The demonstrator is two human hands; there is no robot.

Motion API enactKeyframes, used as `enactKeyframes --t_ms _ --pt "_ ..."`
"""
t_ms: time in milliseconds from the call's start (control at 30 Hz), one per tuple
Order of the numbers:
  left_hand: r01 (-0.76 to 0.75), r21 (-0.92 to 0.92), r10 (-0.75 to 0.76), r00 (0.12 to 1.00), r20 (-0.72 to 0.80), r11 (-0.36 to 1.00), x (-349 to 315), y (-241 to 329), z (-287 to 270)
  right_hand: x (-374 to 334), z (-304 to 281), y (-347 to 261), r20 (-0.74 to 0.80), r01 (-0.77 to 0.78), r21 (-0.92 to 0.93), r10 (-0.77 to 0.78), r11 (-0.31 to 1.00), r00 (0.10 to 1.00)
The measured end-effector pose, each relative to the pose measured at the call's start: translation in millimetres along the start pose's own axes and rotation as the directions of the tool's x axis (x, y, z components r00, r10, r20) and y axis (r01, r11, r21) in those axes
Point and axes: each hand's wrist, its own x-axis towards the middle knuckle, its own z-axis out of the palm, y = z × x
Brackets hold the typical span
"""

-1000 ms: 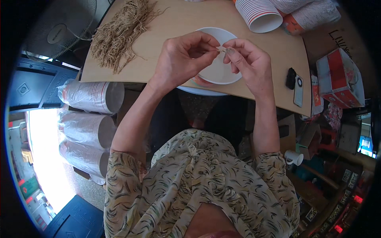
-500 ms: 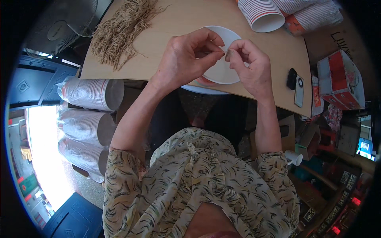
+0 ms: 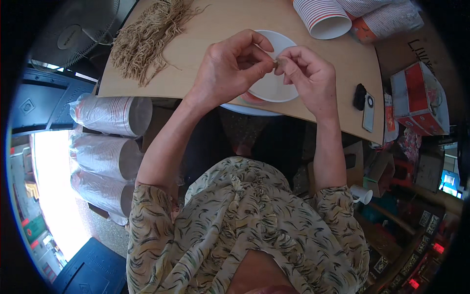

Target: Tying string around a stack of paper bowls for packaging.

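Observation:
Both of my hands meet above a white round tub (image 3: 270,92) at the table's near edge. My left hand (image 3: 229,66) has thumb and forefinger pinched together at its tip, with the other fingers curled. Opposite it, my right hand (image 3: 313,81) pinches too, its thumb against the forefinger. Between the fingertips shows a tiny brownish bit (image 3: 279,62), too small to name. To the left of my hands lies a heap of tan, string-like strands (image 3: 147,41).
Stacked paper tubs (image 3: 323,19) lie at the table's far right, some in clear plastic. A phone (image 3: 368,113) and a small black object (image 3: 360,97) rest near the right edge. Wrapped tub stacks (image 3: 105,115) stand left below the table. A fan (image 3: 73,36) is at upper left.
My fingertips have shifted slightly; the right hand's thumb and forefinger have moved a little up and left. Both hands keep pinching over the tub.

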Motion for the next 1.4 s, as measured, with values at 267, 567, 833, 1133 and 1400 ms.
enactKeyframes --t_ms 267,567,833,1133,1400 --pt "0.018 0.048 -0.017 1.0 -0.021 0.999 -6.1 3.1 -1.0 2.5 -6.1 8.5 -0.175 -0.091 0.187 0.125 0.978 0.977" --pt "0.011 0.005 -0.011 1.0 -0.012 1.0 -3.2 -1.9 -1.1 2.4 -7.4 -8.8 -0.045 -0.094 0.031 0.095 0.995 0.994" --pt "0.038 0.01 -0.038 0.999 0.02 0.999 -1.1 1.4 -0.5 2.2 -4.6 2.8 -0.054 -0.06 0.071 0.064 0.996 0.996" --pt "0.1 0.082 -0.107 0.99 0.088 0.992 3.8 6.5 -10.9 -0.6 -6.2 -2.4 0.063 -0.101 -0.021 0.102 0.995 0.993" --pt "-0.252 0.503 0.179 0.965 0.19 0.827 13.1 11.2 -24.6 2.5 -16.1 -8.6 -0.006 -0.085 -0.043 0.085 0.995 0.996"
